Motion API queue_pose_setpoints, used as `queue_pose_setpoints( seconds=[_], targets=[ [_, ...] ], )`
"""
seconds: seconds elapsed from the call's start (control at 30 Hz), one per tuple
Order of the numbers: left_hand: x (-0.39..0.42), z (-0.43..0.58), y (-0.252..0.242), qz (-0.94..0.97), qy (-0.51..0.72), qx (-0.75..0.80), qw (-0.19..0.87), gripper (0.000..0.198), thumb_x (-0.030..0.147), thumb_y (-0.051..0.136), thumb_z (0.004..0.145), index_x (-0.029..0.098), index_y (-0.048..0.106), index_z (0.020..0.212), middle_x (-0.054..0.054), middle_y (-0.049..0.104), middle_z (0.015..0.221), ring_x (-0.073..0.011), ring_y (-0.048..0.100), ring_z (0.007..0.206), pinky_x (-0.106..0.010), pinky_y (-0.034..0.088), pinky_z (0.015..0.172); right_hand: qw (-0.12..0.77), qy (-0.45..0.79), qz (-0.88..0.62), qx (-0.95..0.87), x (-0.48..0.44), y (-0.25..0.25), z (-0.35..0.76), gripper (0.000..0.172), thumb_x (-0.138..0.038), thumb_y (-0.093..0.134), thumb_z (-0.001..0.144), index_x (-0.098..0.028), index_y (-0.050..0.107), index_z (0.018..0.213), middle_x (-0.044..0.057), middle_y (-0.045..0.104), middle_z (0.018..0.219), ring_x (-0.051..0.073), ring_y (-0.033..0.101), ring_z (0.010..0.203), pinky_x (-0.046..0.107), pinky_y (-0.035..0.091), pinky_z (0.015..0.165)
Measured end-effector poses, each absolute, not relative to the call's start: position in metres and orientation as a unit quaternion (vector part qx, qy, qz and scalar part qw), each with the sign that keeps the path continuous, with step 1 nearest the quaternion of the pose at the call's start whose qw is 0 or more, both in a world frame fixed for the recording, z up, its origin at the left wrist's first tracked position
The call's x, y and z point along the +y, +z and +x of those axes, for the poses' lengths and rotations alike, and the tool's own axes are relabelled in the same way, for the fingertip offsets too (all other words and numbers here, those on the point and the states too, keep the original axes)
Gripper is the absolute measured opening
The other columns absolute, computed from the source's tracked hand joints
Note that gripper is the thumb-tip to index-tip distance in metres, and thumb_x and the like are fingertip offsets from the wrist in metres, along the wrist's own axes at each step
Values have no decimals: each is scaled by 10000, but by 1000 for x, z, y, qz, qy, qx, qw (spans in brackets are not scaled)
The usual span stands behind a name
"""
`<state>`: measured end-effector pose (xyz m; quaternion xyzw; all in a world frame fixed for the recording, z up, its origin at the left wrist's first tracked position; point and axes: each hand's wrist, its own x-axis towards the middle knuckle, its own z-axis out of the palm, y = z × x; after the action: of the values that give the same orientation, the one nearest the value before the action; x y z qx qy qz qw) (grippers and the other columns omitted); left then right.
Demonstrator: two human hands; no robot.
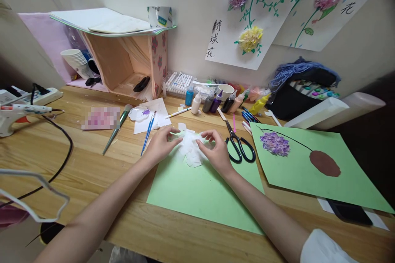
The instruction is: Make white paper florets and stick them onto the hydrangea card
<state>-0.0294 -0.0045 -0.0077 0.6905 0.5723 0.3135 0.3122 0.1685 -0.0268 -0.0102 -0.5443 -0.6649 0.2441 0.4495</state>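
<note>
Both my hands rest at the far edge of a plain green paper sheet (pixel 200 191) on the wooden table (pixel 92 164). Between them lies a small heap of white paper pieces (pixel 190 149). My left hand (pixel 162 144) curls around the heap's left side, its fingertips touching the pieces. My right hand (pixel 216 150) pinches the heap's right side with bent fingers. Black-handled scissors (pixel 239 146) lie just right of my right hand.
A second green sheet (pixel 311 168) with a purple paper flower and a brown oval lies to the right, a phone (pixel 348 211) below it. Paint bottles (pixel 216 100), brushes (pixel 148 129), a palette (pixel 139 113), a glue gun (pixel 18 113) with its cable, and a wooden box (pixel 123 61) stand around.
</note>
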Motion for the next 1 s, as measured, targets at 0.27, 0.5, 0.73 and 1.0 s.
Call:
queue_pose_setpoints(
  seconds=[0.27, 0.5, 0.73, 1.0],
  targets=[
    [-17, -30, 1, 800, 227, 479, 280, 1108, 464, 812, 431, 237, 274, 1372, -138, 335, 1323, -342, 310, 1251, -494, 298, 1024, 135, 297, -540, -776, -18, 31, 219, 857, -358, 800, 502, -275, 430, 1271, 79, 444, 1190, 267, 533, 1033, 375, 440, 842],
    [-23, -10, -9, 806, 248, 446, 299, 280, 303, 564, 788, 211, 573, 1052, -66, 543, 1029, -208, 546, 930, -343, 433, 824, 162, 339, -502, -779, -15, 9, 198, 348, -88, 570, 675, -188, 621, 1005, 37, 605, 890, 138, 567, 674, 244, 424, 619],
    [-18, -13, 4, 752, 328, 494, 287, 235, 326, 435, 865, 169, 609, 848, -21, 613, 787, -155, 531, 719, -245, 388, 659, 345, 390, -509, -685, -6, 14, 194, 207, -125, 482, 712, -168, 637, 842, 26, 663, 822, 152, 597, 721, 243, 446, 635],
    [-17, -17, 16, 702, 385, 516, 303, 335, 397, 388, 884, 158, 619, 838, -30, 632, 822, -173, 556, 779, -261, 410, 701, 372, 463, -528, -607, -6, 28, 199, 180, -304, 505, 771, -157, 579, 845, -56, 524, 494, 89, 473, 404, 202, 371, 446]
  ],
)
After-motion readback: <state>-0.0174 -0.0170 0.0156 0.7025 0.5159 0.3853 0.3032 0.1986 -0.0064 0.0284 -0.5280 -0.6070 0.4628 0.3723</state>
